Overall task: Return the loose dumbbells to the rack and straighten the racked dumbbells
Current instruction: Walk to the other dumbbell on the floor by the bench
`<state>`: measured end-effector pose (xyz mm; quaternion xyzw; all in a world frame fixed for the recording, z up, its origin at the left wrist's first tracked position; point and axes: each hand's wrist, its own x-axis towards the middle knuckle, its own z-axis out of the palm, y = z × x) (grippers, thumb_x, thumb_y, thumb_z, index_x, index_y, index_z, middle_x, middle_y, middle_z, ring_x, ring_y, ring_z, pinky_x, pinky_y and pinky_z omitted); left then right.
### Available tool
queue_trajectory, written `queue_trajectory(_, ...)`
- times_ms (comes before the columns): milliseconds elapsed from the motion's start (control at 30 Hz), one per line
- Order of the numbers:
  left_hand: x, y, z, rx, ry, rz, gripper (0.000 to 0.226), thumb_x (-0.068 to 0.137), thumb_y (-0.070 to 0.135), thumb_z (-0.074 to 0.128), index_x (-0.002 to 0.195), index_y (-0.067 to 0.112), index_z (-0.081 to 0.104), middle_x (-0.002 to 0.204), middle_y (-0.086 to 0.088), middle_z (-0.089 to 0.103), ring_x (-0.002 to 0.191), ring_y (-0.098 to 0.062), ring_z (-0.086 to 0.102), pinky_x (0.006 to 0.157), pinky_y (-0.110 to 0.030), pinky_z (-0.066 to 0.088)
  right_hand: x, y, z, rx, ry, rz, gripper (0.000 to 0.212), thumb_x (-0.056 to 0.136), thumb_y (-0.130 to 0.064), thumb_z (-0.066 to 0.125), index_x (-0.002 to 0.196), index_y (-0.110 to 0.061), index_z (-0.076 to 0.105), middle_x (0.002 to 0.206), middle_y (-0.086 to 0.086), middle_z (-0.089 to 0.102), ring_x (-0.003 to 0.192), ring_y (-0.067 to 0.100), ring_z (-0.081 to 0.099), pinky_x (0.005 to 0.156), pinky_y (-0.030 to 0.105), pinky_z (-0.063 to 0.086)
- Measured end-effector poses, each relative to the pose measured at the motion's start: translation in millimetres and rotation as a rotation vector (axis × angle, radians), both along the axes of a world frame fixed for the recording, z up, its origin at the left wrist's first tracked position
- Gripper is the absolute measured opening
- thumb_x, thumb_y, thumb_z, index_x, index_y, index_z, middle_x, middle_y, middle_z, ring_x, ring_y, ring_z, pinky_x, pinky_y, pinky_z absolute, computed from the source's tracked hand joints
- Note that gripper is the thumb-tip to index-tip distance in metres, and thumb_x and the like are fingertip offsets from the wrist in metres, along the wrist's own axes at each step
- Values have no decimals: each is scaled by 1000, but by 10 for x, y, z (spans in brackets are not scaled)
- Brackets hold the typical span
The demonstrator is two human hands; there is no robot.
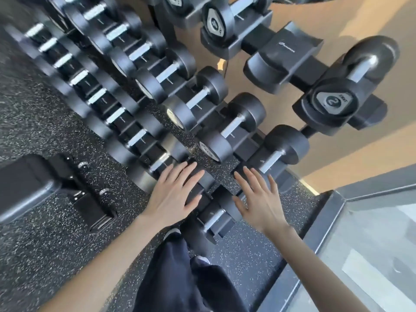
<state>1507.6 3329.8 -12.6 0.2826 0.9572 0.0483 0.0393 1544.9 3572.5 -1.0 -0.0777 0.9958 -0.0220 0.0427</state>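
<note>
A three-tier rack holds black round-headed dumbbells with steel handles. My left hand [174,194] lies flat, fingers spread, on the head of a bottom-row dumbbell [162,164]. My right hand [258,199] hovers open over the end of the rack, beside the last middle-row dumbbell [273,154]. Between my hands sits the last bottom-row dumbbell [213,218]. On the top tier, a small dumbbell marked 2 [346,86] rests in its saddle beside an empty saddle [286,55]. Neither hand grips anything.
A black bench base [56,190] stands on the speckled rubber floor at the left. A dark window frame [324,221] and glass run along the right. My dark trouser leg and shoe [173,233] stand just below the rack. An orange wall lies behind the rack.
</note>
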Motion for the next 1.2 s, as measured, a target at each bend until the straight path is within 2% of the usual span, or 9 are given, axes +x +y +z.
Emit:
queue_trajectory(300,1100,-801,207,-103,33,357,59,91,52,32,139,20,46,142,-7,48,130,-26,44,111,-43,21,72,-767,169,-14,0,425,57,86,-49,33,130,-19,53,134,7,55,124,26,51,101,55,37)
queue_trajectory(633,2212,-1753,392,-59,103,743,57,90,47,36,137,18,49,141,-9,49,130,-28,45,109,-49,26,452,-2199,401,-170,130,799,55,90,-45,37,136,-15,46,142,9,46,129,27,47,101,53,40)
queue_trajectory(800,2659,-2368,299,-41,71,861,56,91,47,36,138,19,49,142,-7,48,131,-28,44,109,-51,28,778,-2915,296,-148,88,896,56,91,-45,35,138,-17,44,145,8,43,130,25,45,104,52,38)
queue_trajectory(1033,2995,-3341,215,-19,5,889,57,90,49,34,138,21,48,144,-7,46,129,-28,47,106,-49,36,1078,-3871,110,-54,-5,940,55,89,-47,34,134,-19,48,138,7,51,126,24,50,102,52,40)
queue_trajectory(1200,3043,-3922,252,-38,-2,879,59,91,52,31,142,23,42,148,-7,41,133,-27,42,108,-49,32,1055,-4414,124,-21,18,955,57,89,-50,31,135,-20,49,136,5,53,126,20,49,102,51,41)
